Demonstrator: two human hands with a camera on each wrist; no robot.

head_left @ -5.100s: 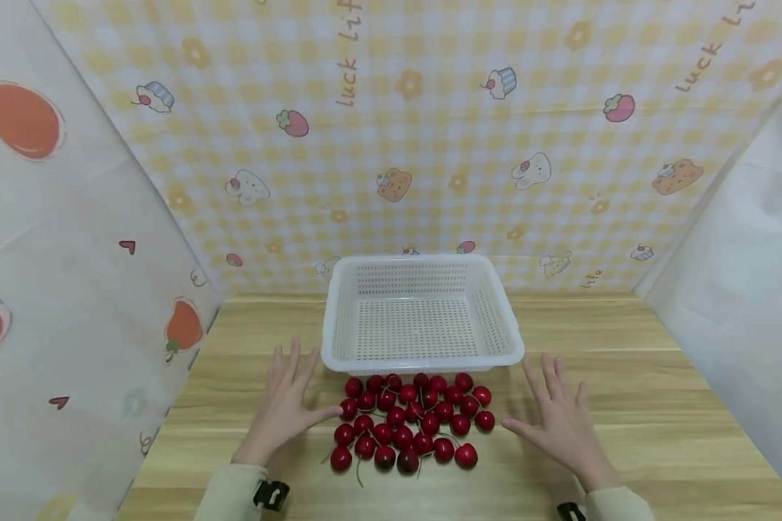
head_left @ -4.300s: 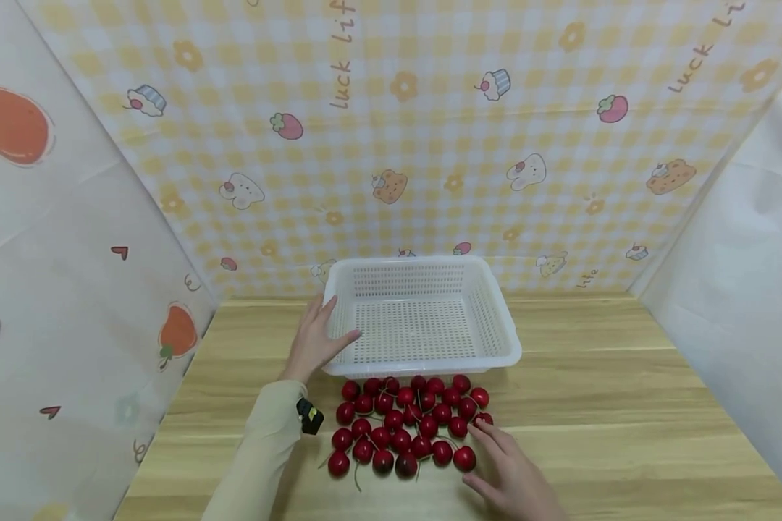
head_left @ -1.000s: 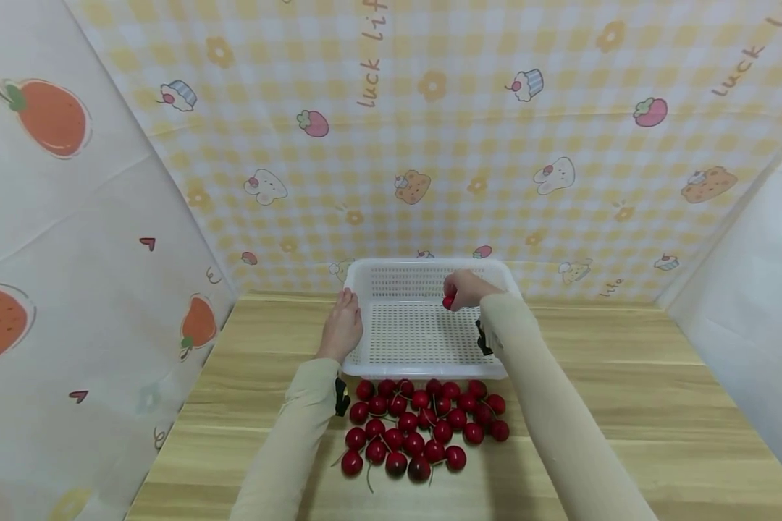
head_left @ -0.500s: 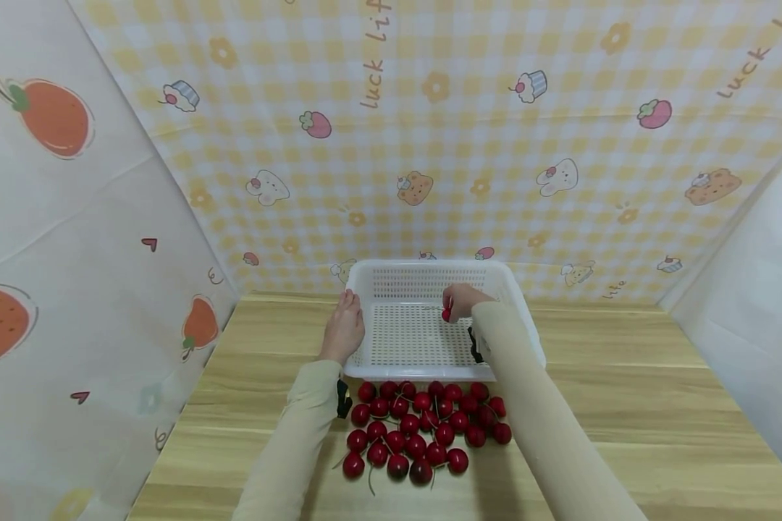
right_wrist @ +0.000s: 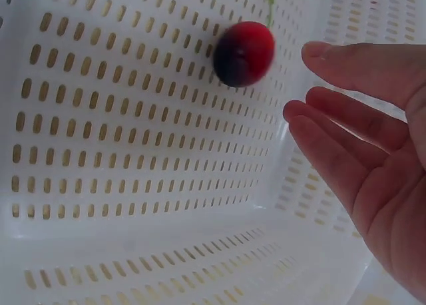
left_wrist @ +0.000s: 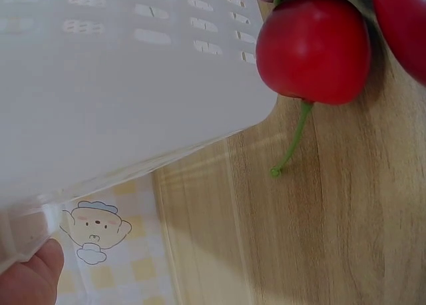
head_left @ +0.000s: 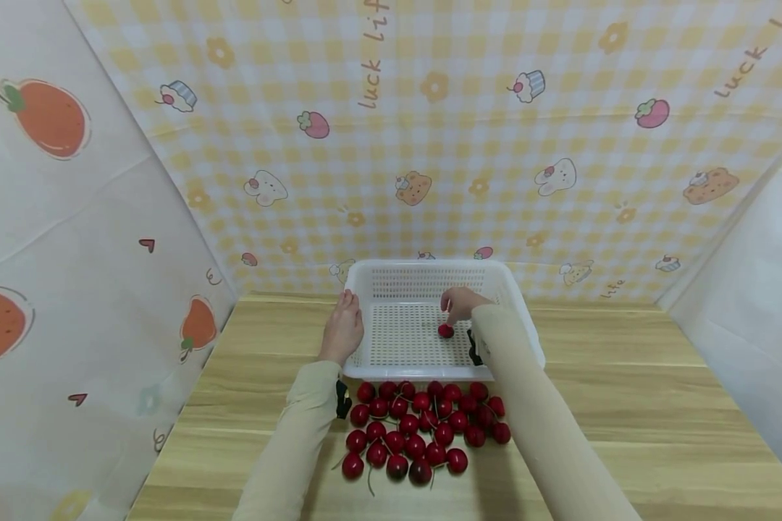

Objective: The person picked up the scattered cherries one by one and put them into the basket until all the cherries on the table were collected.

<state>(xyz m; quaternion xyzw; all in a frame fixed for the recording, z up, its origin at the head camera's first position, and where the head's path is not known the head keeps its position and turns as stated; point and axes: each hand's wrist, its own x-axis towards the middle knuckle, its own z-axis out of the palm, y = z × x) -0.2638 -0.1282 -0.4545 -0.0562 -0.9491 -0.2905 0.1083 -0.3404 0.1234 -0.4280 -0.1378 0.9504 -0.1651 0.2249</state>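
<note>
A white slotted plastic basket stands at the back of the wooden table. At its left side my left hand holds the rim; in the left wrist view a fingertip curls against the rim from outside. My right hand is inside the basket, thumb and fingers parted. A single dark red cherry with a green stem is just off those fingertips, slightly blurred, over the slotted floor. In front of the basket lie many more cherries in loose rows, one close by the basket's corner.
Behind the basket rises a yellow checked cloth backdrop. White printed cloth walls the left side, plain white cloth the right. Bare wood of the table shows on both sides of the cherries.
Earlier both hands were apart from the basket. My left hand came to its rim, and my right hand brought a cherry inside, lowered it and let go. The cherry has dropped below the fingers.
</note>
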